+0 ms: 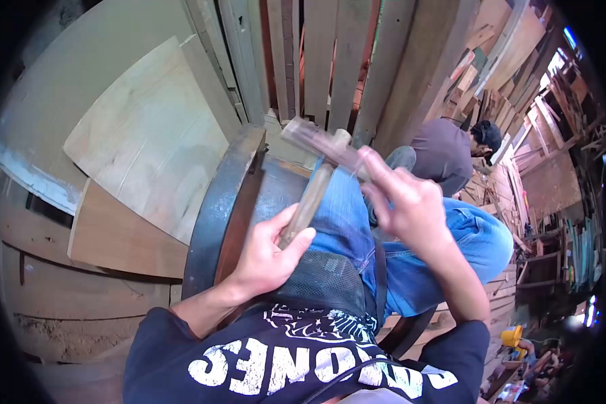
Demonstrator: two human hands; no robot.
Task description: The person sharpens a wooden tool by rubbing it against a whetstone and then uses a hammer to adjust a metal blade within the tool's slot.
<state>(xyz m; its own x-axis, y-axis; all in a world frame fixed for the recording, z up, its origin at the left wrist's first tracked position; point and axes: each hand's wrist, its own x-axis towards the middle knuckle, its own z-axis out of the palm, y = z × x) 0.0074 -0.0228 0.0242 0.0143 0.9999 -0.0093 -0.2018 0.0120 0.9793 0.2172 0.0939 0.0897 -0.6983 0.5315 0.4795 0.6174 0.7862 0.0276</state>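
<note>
My left hand (266,259) is closed around the lower end of a round wooden handle (310,202), which slants up and away over my lap. My right hand (414,205) grips one end of an oblong block (313,140), blurred by motion. The block crosses the handle near its far end, and the handle's tip sticks out beyond it. I cannot tell whether the two are joined. Below them are my jeans (347,215) and a dark mesh pouch (326,276).
A dark curved wooden piece (212,209) stands left of my lap. Pale curved panels (151,135) lean farther left. Upright planks (320,60) stand ahead. Another person (444,151) in a dark cap crouches at the right, near piled timber offcuts (552,161).
</note>
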